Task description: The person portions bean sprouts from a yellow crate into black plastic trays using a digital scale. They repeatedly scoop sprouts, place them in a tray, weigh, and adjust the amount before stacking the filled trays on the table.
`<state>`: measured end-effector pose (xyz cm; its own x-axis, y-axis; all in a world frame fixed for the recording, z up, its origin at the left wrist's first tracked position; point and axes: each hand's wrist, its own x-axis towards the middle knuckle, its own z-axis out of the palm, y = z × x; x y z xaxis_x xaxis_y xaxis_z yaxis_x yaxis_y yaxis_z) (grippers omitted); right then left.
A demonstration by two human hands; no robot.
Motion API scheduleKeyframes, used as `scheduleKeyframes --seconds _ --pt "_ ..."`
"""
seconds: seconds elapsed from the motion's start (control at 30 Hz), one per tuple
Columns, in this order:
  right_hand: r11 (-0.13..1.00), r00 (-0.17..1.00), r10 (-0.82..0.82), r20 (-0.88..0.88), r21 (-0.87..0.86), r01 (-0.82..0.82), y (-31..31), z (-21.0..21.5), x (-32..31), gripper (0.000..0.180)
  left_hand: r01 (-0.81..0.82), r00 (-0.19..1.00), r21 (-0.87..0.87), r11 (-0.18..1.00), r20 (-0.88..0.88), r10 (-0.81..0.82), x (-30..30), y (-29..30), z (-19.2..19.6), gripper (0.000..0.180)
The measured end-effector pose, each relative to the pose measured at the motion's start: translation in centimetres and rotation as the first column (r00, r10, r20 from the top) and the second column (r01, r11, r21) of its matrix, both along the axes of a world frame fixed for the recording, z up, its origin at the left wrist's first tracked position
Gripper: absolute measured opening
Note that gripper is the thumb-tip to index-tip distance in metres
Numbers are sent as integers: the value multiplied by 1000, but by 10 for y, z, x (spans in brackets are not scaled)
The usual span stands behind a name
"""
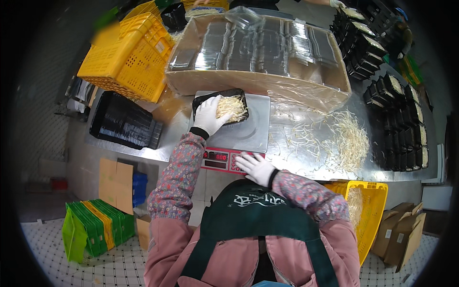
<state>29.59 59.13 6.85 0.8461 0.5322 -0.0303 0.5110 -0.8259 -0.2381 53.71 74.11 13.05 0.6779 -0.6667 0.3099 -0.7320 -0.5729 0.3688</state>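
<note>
A black plastic tray (246, 100) of pale bean sprouts (231, 108) sits on the steel plate of a weighing scale (253, 135). My white-gloved left hand (208, 116) reaches over the tray's left side, thumb and fingers closed around part of the sprouts. Its fingertips are partly hidden among them. On the scale's red front panel (218, 159), a digital display is lit. My right hand (256, 168), also gloved, lies at the panel's right end with its fingers spread, holding nothing. Loose sprouts (351, 141) are heaped on the steel table to the right.
Behind the scale stands a plastic-lined carton (215, 82) of clear lids (272, 45). Nested black trays (125, 119) and a yellow crate (138, 55) are at left. Filled trays (399, 126) stack up at right. A yellow crate (370, 215) stands below the table's near edge.
</note>
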Motion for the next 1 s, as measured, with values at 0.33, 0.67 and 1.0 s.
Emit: scheduleKeyframes --seconds 0.33,0.67,1.0 --pt "793 747 -606 272 271 545 -42 42 -20 52 55 996 46 997 -74 -52 -13 -22 -3 79" --pt "458 435 -886 163 154 875 -92 -22 -59 50 181 980 39 983 78 -184 -56 -34 48 93" --pt "642 642 -767 6 5 767 -138 -51 -19 67 466 811 -349 813 -199 -550 -139 -108 90 91"
